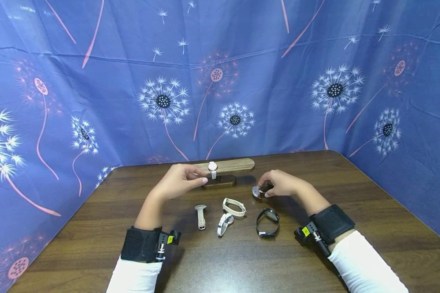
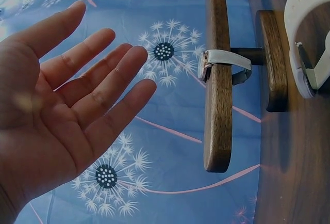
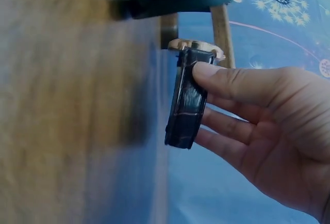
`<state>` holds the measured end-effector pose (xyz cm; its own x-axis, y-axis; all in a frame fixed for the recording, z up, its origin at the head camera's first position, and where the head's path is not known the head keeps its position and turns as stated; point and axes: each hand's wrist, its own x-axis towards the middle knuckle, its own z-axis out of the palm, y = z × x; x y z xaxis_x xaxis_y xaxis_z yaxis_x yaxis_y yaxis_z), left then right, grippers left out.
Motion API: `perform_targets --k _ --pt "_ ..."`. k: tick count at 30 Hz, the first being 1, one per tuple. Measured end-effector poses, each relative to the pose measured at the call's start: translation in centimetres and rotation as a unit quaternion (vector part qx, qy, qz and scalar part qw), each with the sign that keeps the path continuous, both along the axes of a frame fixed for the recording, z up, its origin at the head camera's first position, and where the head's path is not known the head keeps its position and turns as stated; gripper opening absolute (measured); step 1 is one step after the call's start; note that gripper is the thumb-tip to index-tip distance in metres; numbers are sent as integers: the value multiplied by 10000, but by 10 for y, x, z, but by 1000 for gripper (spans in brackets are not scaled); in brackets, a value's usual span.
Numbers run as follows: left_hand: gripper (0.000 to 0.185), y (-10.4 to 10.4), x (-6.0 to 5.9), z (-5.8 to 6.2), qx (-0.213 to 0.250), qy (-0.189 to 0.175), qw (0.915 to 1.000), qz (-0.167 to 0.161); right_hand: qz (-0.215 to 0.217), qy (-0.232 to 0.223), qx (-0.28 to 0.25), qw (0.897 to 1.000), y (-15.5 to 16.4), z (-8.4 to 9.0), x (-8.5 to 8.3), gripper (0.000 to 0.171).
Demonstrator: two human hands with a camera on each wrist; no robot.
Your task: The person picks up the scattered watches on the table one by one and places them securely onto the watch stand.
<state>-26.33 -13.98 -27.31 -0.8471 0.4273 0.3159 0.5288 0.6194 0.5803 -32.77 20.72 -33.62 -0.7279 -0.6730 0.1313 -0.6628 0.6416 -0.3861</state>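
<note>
Pinched between the thumb and fingers of the right hand (image 1: 282,184), a dark-strapped watch (image 1: 258,191) sits low over the wooden table (image 1: 370,203), just right of the wooden watch stand (image 1: 229,166). From the right wrist camera the thumb lies along the black, crocodile-textured strap (image 3: 186,100) and the fingers curl behind it; the gold-rimmed case (image 3: 196,45) shows only edge-on at the top, so the dial cannot be read there. Much of that view is blurred, and a dark shape across its top edge is too indistinct to name.

Spread and holding nothing, the left hand (image 1: 181,181) hovers beside the left end of the stand. The left wrist view shows its fingers (image 2: 103,79) straight and slightly apart, clear of the bar. In the head view its fingertips come close to the white-strapped watch (image 1: 213,169) that hangs on the stand's crossbar; whether they touch it cannot be told.

Four more watches lie on the table between the forearms: a beige one laid flat (image 1: 201,215), a cream one (image 1: 234,206), a white one on its side (image 1: 223,224) and a black one with its strap looped (image 1: 267,222). Their dials are too small to make out. Both wrists wear black bands (image 1: 331,223) with cameras, and the white sleeves (image 1: 363,264) are cut off by the lower edge. A blue dandelion-print cloth (image 1: 95,101) closes in the table behind and at both sides.
</note>
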Motion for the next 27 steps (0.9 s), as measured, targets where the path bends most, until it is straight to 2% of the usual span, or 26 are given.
perform_targets --k 7,11,16,22,27 --pt "25 4 2 1 230 -28 9995 -226 116 404 -825 9957 0 20 10 26" --pt "32 10 7 3 444 149 9980 -414 188 733 -1258 9892 -7 34 21 27" --pt "44 23 16 6 849 879 9902 -674 490 678 -2117 9738 -19 49 37 30" --pt "64 46 24 6 1075 2024 9690 -920 866 785 -3123 9428 -42 68 57 45" --pt "80 56 28 5 1476 2554 9498 -1039 1102 678 -3697 9201 -60 80 71 66"
